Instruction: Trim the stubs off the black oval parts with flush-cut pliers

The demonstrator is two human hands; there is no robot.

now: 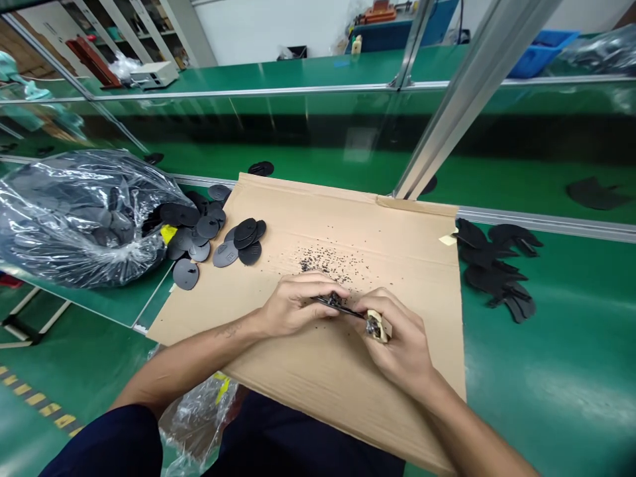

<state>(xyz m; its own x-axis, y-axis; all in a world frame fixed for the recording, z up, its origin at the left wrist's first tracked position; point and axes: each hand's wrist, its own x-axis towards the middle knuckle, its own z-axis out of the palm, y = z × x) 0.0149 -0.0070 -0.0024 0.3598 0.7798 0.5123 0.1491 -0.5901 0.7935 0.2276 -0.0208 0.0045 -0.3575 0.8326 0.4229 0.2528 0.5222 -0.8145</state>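
My left hand (293, 305) is closed in a pinch on a thin black disc (334, 303), held edge-on above a sheet of brown cardboard (348, 384). My right hand (397, 338) is closed around a small tool with a tape-wrapped handle (378, 327), and its tip touches the disc. Fine black shavings (322, 262) lie scattered on the cardboard just beyond my hands. A loose pile of round black discs (218, 238) sits at the cardboard's far left corner.
A clear plastic bag (74, 218) full of black discs lies at left. Trimmed black pieces (497, 265) are heaped on the green bench at right. A metal post (447, 126) rises behind the cardboard. A blue bin (541, 50) stands far right.
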